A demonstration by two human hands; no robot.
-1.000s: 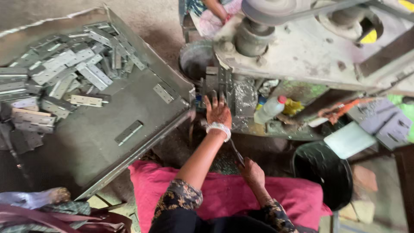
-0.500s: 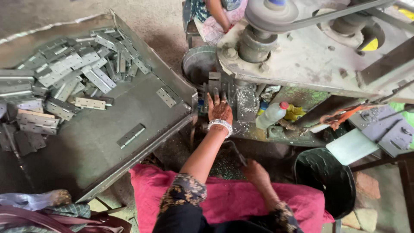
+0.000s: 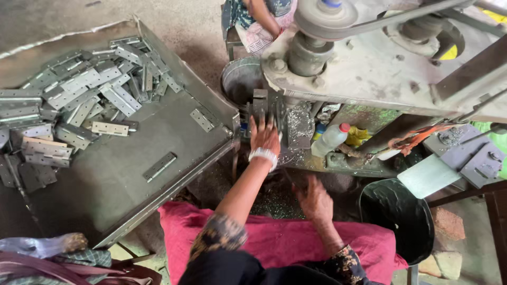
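My left hand [image 3: 264, 138], with a white bangle at the wrist, lies with fingers spread against a small metal fixture [image 3: 259, 105] on the front of a grey belt-driven machine [image 3: 369, 68]. Whether a piece sits under the fingers is hidden. My right hand [image 3: 316, 203] hovers lower, blurred, fingers apart and holding nothing, over metal shavings [image 3: 272, 198] above my pink lap [image 3: 274, 240]. A thin dark rod [image 3: 289, 178] stands just left of it. Several grey metal hinges [image 3: 79, 100] are heaped on a sheet-metal tray [image 3: 132, 195] to the left.
A white plastic bottle with a red cap [image 3: 330, 140] lies under the machine. A black round tub [image 3: 396, 216] stands at the right, a metal bucket [image 3: 240, 79] behind the fixture. Another person [image 3: 259, 21] sits beyond the machine. Cloth and a bag [image 3: 63, 256] lie lower left.
My right hand has drifted right and down, away from the thin rod, with its fingers spreading. My left hand has stayed at the fixture.
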